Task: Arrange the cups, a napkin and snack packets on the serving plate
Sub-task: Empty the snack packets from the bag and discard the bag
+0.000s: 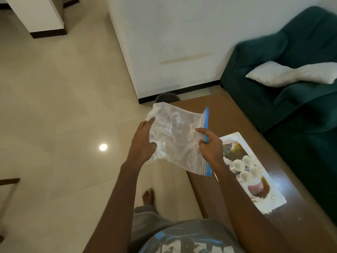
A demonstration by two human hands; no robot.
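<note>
Both hands hold a clear plastic zip bag (176, 137) with a blue seal strip, up in the air over the table's left edge. My left hand (143, 141) grips its left side. My right hand (209, 143) pinches the blue strip on the right. The bag looks empty. To the right, a long white serving plate (273, 199) lies on the brown table (218, 114). Several small white cups (246, 167) stand grouped at its middle. A dark green and brown packet (232, 149) lies at its far end, and a brown and pink packet (258, 188) at its near end.
A dark green sofa (291, 99) with a white cushion (295, 73) runs along the table's right side. A dark round bin (166, 98) sits on the floor by the white wall beyond the table. Pale tiled floor lies to the left; my bare foot (148, 196) stands on it.
</note>
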